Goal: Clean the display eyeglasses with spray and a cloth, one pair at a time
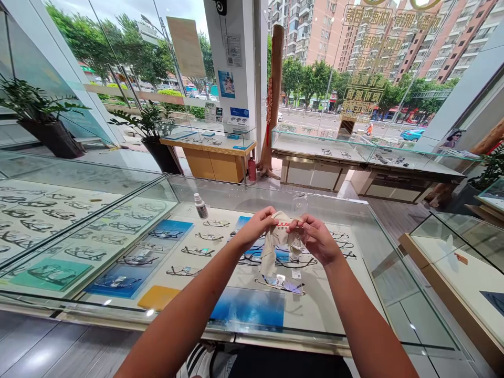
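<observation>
Above the glass display counter [334,336], both my hands are raised close together at a beige cleaning cloth [269,254]. My left hand [258,227] pinches the cloth's upper edge, and part of the cloth hangs down below it. My right hand [318,239] has its fingers closed at the cloth's other end. A thin, shiny edge, perhaps part of a lens or frame, shows beside those fingers, but I cannot make it out fully. Below the hands lies a pair of thin-rimmed eyeglasses [281,284] with purplish reflections on the lenses. A white bottle [200,206] with a dark label stands to the left.
Rows of eyeglasses [198,251] lie inside the counter, some on blue panels [248,308]. An orange-yellow piece [158,297] is near the front edge. Another glass case [452,262] stands at right. Display cases, potted plants [151,128] and a tree trunk [274,89] line the windows.
</observation>
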A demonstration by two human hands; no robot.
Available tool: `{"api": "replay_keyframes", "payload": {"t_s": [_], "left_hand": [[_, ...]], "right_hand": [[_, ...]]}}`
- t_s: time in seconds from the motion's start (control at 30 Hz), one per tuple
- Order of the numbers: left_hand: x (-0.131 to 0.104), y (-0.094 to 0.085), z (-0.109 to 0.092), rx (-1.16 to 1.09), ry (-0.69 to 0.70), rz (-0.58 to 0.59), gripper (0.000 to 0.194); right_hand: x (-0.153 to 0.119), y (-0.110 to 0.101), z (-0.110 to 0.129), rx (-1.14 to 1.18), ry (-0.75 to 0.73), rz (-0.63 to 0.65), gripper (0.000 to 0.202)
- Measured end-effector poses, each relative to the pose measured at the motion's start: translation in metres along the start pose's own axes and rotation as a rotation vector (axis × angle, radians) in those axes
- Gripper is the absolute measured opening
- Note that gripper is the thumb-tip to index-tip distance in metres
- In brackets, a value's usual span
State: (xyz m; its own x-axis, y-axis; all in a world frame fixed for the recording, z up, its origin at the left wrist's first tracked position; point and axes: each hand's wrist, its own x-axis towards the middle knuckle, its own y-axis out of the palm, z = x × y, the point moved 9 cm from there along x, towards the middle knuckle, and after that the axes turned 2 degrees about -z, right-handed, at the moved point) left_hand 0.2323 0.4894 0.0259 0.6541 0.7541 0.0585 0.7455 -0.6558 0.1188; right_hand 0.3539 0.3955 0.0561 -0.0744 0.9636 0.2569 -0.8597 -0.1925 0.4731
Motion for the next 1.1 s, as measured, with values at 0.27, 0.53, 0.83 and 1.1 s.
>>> {"api": "replay_keyframes", "payload": {"t_s": [0.27, 0.53, 0.83, 1.1], "left_hand": [[0.004, -0.011, 0.001, -0.019, -0.047, -0.066, 0.024], [-0.014, 0.017, -0.032, 0.209, 0.227, 0.07, 0.044], [-0.013, 0.024, 0.013, -0.114, -0.26, 0.167, 0.049], [-0.011, 0.005, -0.019, -0.286, 0.042, -0.057, 0.047]], "right_hand": [[-0.003, -0.005, 0.006, 0.04, -0.001, -0.039, 0.028], [-0.003, -0.005, 0.008, 0.072, 0.0, -0.039, 0.027], [-0.004, -0.002, 0.012, 0.039, -0.05, 0.004, 0.025], [-0.005, 0.0, 0.003, -0.038, 0.008, 0.025, 0.029]]}}
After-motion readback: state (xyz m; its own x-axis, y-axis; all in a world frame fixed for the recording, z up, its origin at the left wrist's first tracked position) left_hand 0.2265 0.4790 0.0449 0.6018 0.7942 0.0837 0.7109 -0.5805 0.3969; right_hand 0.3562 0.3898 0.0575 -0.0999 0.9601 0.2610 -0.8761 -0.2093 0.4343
